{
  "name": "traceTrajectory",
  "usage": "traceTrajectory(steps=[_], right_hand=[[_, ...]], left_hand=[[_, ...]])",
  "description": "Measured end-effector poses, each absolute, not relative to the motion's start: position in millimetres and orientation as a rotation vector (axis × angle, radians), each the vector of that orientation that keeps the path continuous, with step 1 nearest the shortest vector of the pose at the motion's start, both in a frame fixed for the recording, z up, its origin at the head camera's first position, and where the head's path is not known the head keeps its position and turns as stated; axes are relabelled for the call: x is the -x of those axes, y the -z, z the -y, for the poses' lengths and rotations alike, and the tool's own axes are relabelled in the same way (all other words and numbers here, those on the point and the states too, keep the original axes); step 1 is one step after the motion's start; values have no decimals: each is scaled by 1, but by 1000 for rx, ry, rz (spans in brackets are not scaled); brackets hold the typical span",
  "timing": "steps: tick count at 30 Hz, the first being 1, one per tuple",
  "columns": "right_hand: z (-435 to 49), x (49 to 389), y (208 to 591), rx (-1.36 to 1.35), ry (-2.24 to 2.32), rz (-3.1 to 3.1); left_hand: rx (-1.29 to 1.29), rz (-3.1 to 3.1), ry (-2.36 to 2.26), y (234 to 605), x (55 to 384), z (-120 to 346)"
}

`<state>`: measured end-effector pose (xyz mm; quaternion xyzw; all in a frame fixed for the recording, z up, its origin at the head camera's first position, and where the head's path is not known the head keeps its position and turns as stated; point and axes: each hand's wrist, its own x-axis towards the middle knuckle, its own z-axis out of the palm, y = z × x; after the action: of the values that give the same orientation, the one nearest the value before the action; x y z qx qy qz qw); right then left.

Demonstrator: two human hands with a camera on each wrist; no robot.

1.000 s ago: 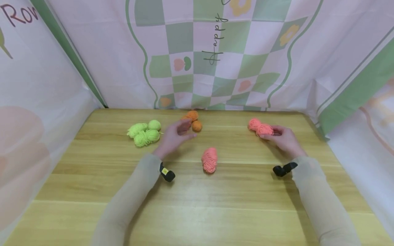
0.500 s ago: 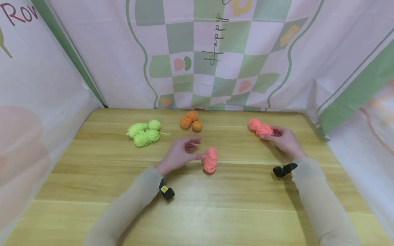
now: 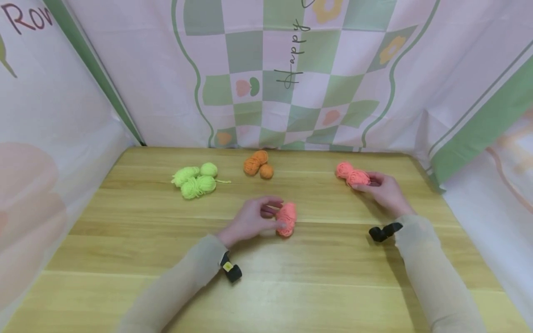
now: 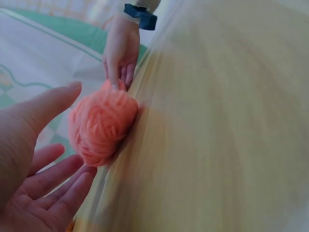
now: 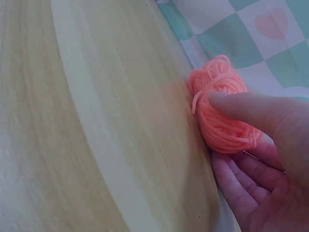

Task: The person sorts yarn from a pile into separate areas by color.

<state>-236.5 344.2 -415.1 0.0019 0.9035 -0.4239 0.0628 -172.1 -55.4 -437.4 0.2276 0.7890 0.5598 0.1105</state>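
Observation:
A coral-pink yarn ball (image 3: 286, 219) lies mid-table, with my left hand (image 3: 256, 218) at its left side. In the left wrist view the thumb stands off from this yarn ball (image 4: 104, 126), while spread fingertips reach its lower edge. Farther right, my right hand (image 3: 385, 188) grips a pink yarn ball (image 3: 358, 177) beside another pink one (image 3: 344, 169). The right wrist view has the thumb pressed on top of the held yarn ball (image 5: 224, 123) and the other fingers beneath it.
Green yarn balls (image 3: 197, 187) sit together at the back left, a loose strand pointing right. Orange yarn balls (image 3: 255, 162) cluster at the back centre. A printed curtain (image 3: 291, 111) hangs behind the wooden table (image 3: 316, 277), with more fabric at both sides.
My left hand has come away from the orange yarn balls, toward the front and right, to the single pink ball. The right hand stays on its yarn ball.

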Motion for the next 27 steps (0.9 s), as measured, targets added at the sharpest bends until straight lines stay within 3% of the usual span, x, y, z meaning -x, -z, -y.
traceTrajectory(steps=[27], right_hand=[[-344,235,416,31,1294,-2766]], left_hand=[[-753,-2449,-1449,439,177,35]])
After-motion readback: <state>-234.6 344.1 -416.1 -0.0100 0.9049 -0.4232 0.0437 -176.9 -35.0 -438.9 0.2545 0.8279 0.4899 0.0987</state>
